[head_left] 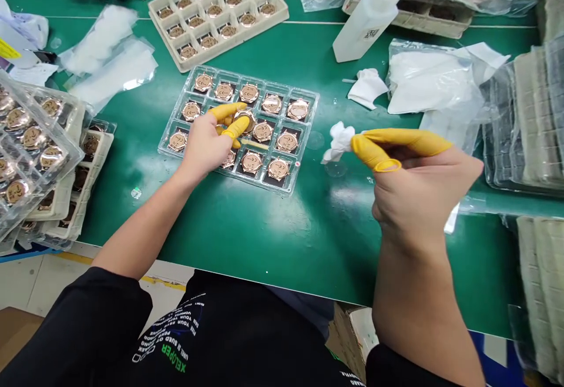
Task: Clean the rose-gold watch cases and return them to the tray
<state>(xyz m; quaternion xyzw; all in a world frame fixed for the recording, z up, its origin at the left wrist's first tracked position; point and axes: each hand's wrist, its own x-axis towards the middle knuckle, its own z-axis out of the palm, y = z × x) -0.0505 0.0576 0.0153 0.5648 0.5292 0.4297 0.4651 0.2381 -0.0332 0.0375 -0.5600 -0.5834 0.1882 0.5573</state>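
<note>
Green counter [273, 228] — wide, cluttered at edges. Clear tray [305, 138] of rose-gold watch cases at centre, beige tray [233, 42] behind it. Right grip [418, 193], yellow finger cots, thumb and forefinger closed on white wipe [338, 140], held above counter, right of clear tray. Left grip [205, 143] over tray's left part — capped fingertips pinch watch case [245, 120] at tray's middle row, just beyond knuckles.

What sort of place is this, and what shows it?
Probably a watch-parts factory bench: a clear plastic tray of round rose-gold watch cases, a beige moulded tray of more, and a white wipe pinched in yellow rubber finger cots.
</note>
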